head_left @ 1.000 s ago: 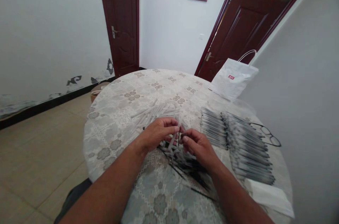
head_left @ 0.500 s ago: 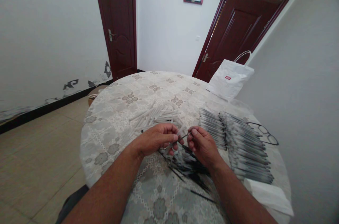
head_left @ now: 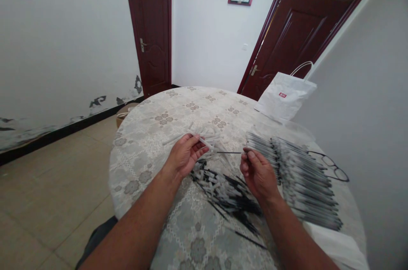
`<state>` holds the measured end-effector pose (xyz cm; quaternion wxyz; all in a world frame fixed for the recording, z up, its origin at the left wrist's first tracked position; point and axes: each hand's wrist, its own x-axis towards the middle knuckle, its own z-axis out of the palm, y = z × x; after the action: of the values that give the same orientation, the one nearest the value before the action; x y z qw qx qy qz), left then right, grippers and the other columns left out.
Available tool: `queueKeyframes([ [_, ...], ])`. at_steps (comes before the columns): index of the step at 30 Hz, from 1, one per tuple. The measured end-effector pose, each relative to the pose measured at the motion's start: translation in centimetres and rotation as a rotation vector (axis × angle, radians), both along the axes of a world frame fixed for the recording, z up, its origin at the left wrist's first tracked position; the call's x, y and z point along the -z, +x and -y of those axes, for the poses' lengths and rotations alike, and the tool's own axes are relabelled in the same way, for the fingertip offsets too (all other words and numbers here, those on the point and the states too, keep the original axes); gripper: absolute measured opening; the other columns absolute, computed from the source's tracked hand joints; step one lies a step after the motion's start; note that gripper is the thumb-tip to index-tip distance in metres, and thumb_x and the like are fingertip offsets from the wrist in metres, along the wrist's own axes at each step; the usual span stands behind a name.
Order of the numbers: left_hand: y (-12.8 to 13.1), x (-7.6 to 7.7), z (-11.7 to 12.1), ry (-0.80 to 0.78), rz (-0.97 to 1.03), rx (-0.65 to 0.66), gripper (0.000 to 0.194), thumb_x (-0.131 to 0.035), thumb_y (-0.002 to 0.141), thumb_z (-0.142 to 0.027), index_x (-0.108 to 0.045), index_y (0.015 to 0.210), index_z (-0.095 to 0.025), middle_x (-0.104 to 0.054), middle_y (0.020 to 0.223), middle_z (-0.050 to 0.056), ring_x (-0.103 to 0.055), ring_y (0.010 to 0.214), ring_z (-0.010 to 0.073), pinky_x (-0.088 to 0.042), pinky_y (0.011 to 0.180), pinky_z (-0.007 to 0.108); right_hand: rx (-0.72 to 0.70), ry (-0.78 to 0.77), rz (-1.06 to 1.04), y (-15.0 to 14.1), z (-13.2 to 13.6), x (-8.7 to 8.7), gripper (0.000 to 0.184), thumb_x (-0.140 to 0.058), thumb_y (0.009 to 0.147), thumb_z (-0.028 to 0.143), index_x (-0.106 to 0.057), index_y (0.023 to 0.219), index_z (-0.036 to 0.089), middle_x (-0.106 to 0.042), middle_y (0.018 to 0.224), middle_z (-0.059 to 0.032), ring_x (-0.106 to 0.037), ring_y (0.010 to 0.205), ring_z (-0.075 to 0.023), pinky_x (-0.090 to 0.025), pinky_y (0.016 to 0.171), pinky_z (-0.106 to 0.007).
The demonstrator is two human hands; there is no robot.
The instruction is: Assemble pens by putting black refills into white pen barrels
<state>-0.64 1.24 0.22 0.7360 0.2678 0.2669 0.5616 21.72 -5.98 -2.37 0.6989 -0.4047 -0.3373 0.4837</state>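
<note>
Ends close together, mid-frame.
Our left hand [head_left: 185,154] grips a pale plastic tube [head_left: 205,141]; our right hand [head_left: 260,173] pinches a thin black rod [head_left: 228,152], seemingly for alignment.

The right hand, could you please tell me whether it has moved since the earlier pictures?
Yes, the right hand has moved to the right, closer to the smaller row of dark-tipped tubes lying on the tablecloth.

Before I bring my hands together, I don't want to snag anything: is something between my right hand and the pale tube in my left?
Only the thin dark rod that the right hand holds, spanning the gap towards the pale tube in the left hand. The black-and-white pile lies nearer you, off that line.
</note>
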Motion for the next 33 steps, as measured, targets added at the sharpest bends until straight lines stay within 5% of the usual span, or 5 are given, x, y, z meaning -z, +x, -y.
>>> queueKeyframes([
  [26,0.16,0.09,0.14,0.017,0.015,-0.035,0.018,-0.076,0.078,-0.018,-0.058,0.081,-0.014,-0.068,0.085,0.004,-0.067,0.076,0.0148,-0.063,0.075,0.035,0.121,0.031,0.035,0.04,-0.1,-0.2,0.026,-0.08,0.078,0.036,-0.074,0.098,0.02,-0.068,0.078,-0.0018,-0.053,0.054,-0.0075,-0.036,0.042,-0.018],
  [33,0.16,-0.22,0.27,0.021,-0.022,-0.041,0.026,-0.079,0.077,-0.023,-0.054,0.083,-0.017,-0.067,0.086,0.004,-0.07,0.08,0.0175,-0.063,0.073,0.036,0.143,0.091,0.261,0.13,0.36,0.09,0.026,-0.075,0.082,0.037,-0.074,0.103,0.022,-0.071,0.085,-0.0053,-0.056,0.057,-0.0113,-0.04,0.045,-0.023],
])
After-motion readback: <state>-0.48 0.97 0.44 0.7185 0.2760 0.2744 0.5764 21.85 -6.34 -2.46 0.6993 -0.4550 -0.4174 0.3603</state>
